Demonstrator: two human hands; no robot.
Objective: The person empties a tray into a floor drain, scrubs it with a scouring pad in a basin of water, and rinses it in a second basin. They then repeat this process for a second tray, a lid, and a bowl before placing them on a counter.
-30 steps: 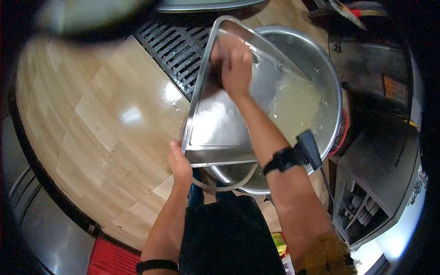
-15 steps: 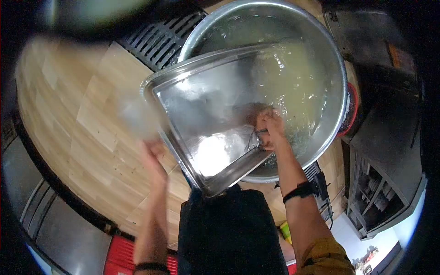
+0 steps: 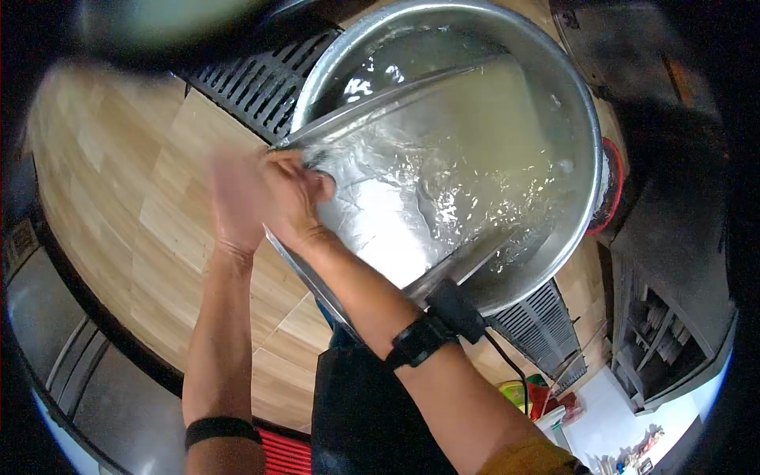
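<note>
A large rectangular metal pan rests tilted in a big round metal tub, its right part under cloudy, yellowish water. My right hand is at the pan's left rim, fingers curled and thumb bent inward. Whatever it grips there is hidden. Just left of it, outside the rim, is my left hand, smeared by motion. Its fingers cannot be made out, nor whether it touches the pan.
Wood-patterned floor tiles lie to the left. Black slotted drain grating runs behind the tub, with more grating at front right. A red-rimmed container stands right of the tub. Dark metal equipment lines the right side.
My right hand has moved left from the pan's inside to its left rim. My left hand has risen beside it. A pale blur outside the rim is gone, and water now covers more of the pan.
</note>
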